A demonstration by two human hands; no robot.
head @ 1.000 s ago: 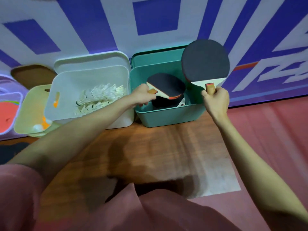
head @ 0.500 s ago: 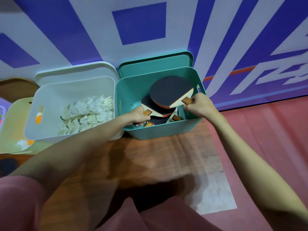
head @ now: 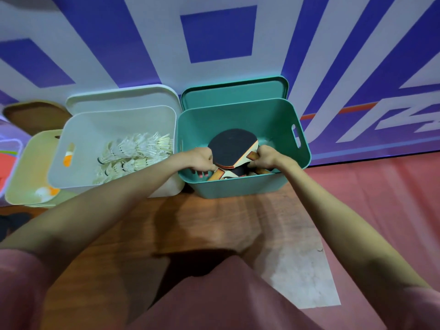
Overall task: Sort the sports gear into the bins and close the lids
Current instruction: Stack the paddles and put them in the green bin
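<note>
- Both hands reach down inside the teal bin (head: 242, 186), which stands on the wooden floor (head: 214, 225) against the blue and white wall (head: 214, 34).
- The right hand (head: 266, 157) curls its fingers round the wooden handle of the top table tennis paddle (head: 232, 146), whose black rubber face points up and lies flat on the pile.
- The left hand (head: 201, 159) has its fingers curled down at the left edge of the paddle pile; they seem to grip a lower paddle (head: 217, 174), but the exact hold is hidden behind the hand.
- More paddles lie stacked under the top one, their tan handles pointing towards the near wall of the bin.
- The teal lid (head: 234, 90) stands upright behind its bin, leaning on the wall.
- Just left, touching the teal bin, the white bin (head: 71, 177) holds a heap of white shuttlecocks (head: 133, 156); its white lid (head: 119, 97) also stands behind it.
- Further left, a pale yellow bin (head: 21, 177) holds white and orange balls (head: 46, 192); they are blurred.
- A brown lid (head: 33, 114) rests behind the yellow bin.
- A pink garment (head: 226, 298) fills the bottom of the view.
</note>
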